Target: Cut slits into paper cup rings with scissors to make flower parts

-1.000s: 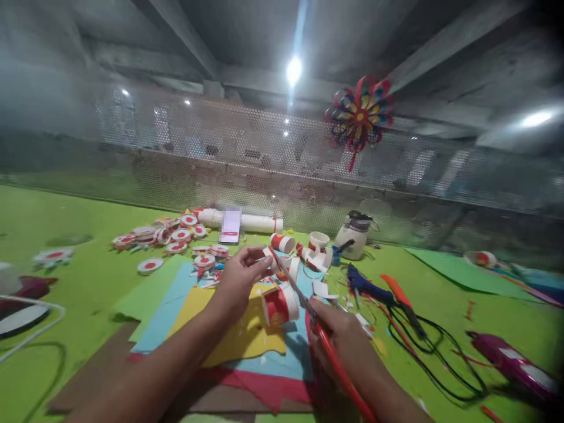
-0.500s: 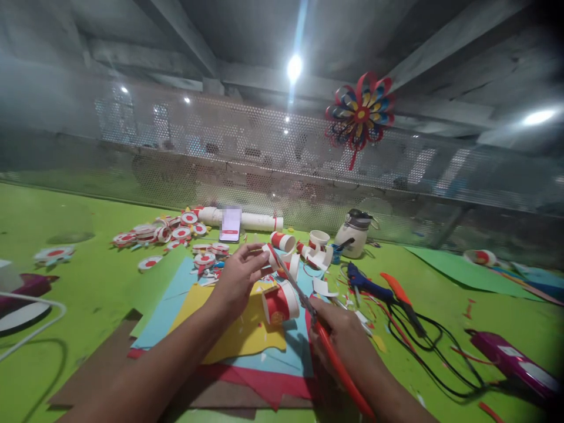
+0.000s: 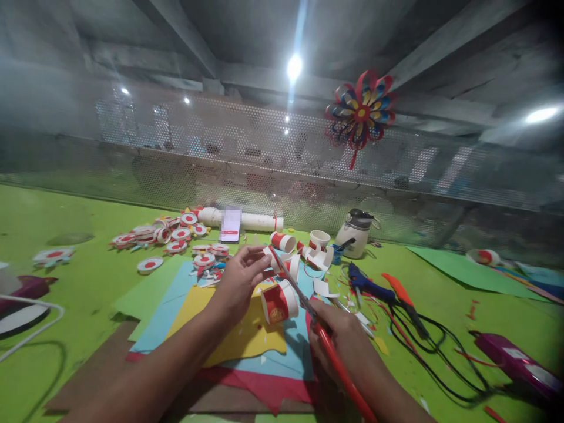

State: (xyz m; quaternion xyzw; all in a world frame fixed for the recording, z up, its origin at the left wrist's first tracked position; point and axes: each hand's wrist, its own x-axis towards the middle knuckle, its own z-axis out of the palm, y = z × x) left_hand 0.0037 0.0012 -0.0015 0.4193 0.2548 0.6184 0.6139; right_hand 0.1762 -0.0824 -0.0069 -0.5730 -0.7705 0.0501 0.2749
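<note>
My left hand [image 3: 240,277] pinches a small red-and-white paper cup piece [image 3: 269,257] above the coloured paper sheets [image 3: 240,335]. My right hand [image 3: 341,338] grips red-handled scissors [image 3: 308,311], whose blades reach up to the piece in my left fingers. A red paper cup [image 3: 279,302] lies on its side on the yellow sheet between my hands.
Cut red-and-white cup discs [image 3: 163,235] are piled at the back left beside a phone [image 3: 230,225] and a white roll [image 3: 259,222]. More cups [image 3: 318,239], a white jar [image 3: 356,234], glue guns [image 3: 374,288] with black cords and a purple tool [image 3: 515,364] lie right. A paper pinwheel [image 3: 360,111] hangs on the mesh.
Both hands stay nearly where they were; the scissors' blades remain at the cup piece, with only slight shifts of hands and view.
</note>
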